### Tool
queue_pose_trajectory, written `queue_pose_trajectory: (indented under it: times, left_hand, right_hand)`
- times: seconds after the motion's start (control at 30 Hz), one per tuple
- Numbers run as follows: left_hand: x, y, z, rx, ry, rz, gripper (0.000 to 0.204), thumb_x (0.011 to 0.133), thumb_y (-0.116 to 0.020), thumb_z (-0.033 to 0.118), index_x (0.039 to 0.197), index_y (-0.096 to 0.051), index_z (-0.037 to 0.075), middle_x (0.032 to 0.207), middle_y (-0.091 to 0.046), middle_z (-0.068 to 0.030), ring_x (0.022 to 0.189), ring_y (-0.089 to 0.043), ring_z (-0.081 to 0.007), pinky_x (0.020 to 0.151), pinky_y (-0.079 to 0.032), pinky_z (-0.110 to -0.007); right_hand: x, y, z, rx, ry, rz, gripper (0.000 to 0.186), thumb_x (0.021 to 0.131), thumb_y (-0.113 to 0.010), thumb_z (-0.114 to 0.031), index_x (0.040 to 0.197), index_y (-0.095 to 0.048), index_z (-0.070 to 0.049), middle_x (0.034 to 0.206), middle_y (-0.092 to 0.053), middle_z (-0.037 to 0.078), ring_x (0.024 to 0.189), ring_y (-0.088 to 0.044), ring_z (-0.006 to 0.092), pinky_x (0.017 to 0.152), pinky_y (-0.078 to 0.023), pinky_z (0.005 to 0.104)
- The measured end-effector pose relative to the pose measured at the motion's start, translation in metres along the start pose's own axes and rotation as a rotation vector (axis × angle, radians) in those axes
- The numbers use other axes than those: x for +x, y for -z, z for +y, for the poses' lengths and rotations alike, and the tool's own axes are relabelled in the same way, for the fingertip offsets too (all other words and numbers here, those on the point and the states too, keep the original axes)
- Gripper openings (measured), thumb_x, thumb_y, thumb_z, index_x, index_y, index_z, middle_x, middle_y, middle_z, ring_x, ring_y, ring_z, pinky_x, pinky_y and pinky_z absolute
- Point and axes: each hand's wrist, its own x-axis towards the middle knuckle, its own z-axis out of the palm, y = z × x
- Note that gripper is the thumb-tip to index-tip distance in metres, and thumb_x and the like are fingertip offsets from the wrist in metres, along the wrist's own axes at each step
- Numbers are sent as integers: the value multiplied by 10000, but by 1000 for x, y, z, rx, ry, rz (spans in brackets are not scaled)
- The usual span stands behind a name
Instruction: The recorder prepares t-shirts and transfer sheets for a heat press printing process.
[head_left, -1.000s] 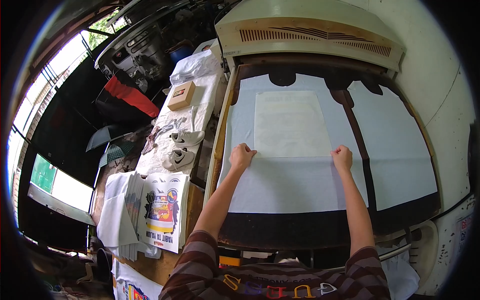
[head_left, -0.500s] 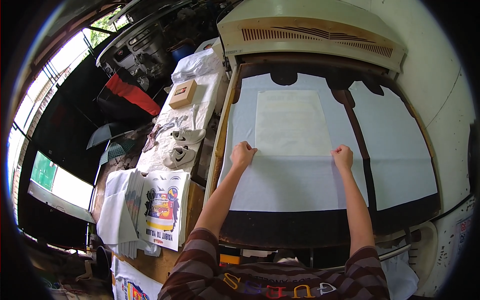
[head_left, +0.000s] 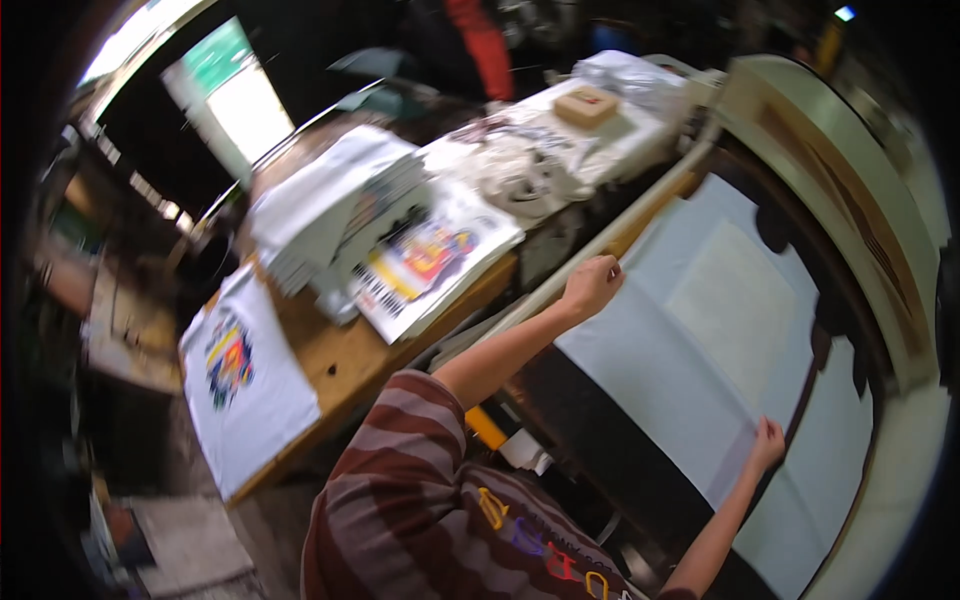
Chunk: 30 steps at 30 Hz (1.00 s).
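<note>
Brown-and-maroon striped short-sleeved shirt point(head_left: 400, 500) with multicoloured chest lettering.

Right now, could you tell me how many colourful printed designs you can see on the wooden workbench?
2: one on the white T-shirt lying flat at the near end, one on the sheet beside the white stack. More may be hidden inside it.

A small tan cardboard box point(head_left: 586, 105) sits on the cluttered far table point(head_left: 640, 135).

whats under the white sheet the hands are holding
The white sheet, gripped by the left hand and right hand, lies over a dark press bed that shows along its near edge and in patches at its far edge. Anything directly beneath the sheet is covered.
</note>
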Motion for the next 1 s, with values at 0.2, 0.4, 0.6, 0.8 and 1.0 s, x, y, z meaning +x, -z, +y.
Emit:
queue_pose_trajectory:
  times: [0.2,0.4,0.6,0.8,1.0]
  left_hand:
    - [-109,159,-181,518,217,308,266,688,-629,149,910,-542,29,853,-557,-167,859,-541,-311,765,-426,-394]
    - [-212,242,-255,962,296,41,192,654,-651,149,831,-595,99,890,-570,-71,884,-544,-219,740,-409,-351]
    - [-203,264,-270,984,159,137,137,707,-520,88,626,-609,152,692,-592,-15,762,-570,-179,711,-374,-327]
    - [-183,281,-209,774,34,320,37,676,-636,140,651,-633,113,708,-629,-21,757,-579,-169,729,-361,-317]
    - [-189,270,-200,481,250,243,91,709,-637,108,787,-618,65,701,-634,-88,674,-612,-248,656,-445,-328]
  right_hand:
    - [-77,30,-65,-46,-131,21,200,808,-620,-189,764,-556,-5,611,-465,-10,501,-373,53,404,-262,208]
    - [-125,31,-118,-40,-239,98,214,817,-613,-213,743,-539,-27,598,-442,-21,456,-306,29,369,-194,197]
    - [-145,-30,-188,1,39,-182,162,838,-580,-145,771,-534,-5,614,-462,-11,530,-395,48,449,-295,197]
    - [-192,-78,-258,-9,193,-371,110,815,-583,-87,763,-547,3,639,-510,-4,557,-450,55,506,-362,201]
    - [-224,-98,-297,-56,251,-639,96,797,-585,-59,746,-560,18,606,-518,17,537,-451,58,492,-356,209]
